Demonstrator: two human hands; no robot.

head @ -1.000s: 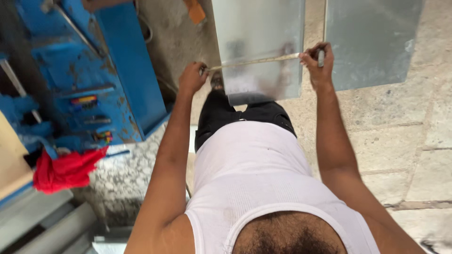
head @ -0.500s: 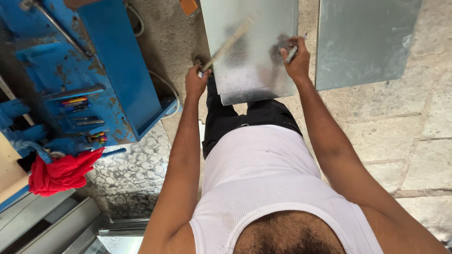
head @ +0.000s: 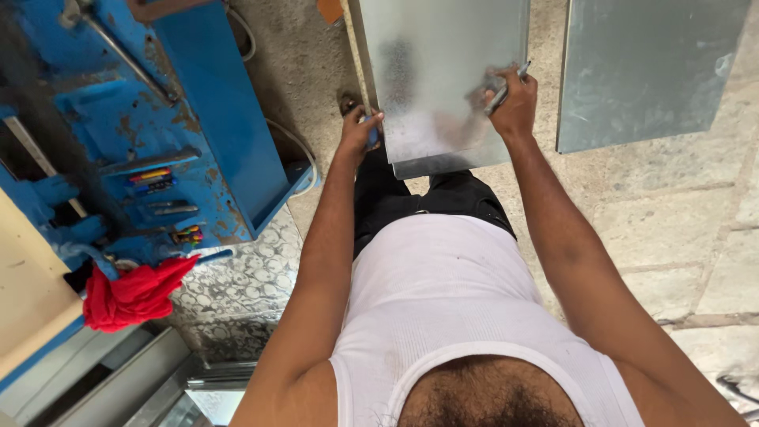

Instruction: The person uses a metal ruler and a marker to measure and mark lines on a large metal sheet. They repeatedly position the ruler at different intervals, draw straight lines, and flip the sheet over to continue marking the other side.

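Our ruler has swung to the sheet's nine-o'clock edge, left hand pinching it, right hand clamped on the marker—loosen, and it may slip.

Blue machine at left, with a red cloth hanging at its lower edge. Second metal sheet lying at upper right on the stone floor. Patterned mat beside the machine.

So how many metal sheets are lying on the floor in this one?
2. One metal sheet lies in front of the person, under the left hand and right hand. The second sheet lies to its right, untouched. Both run past the frame's top edge.
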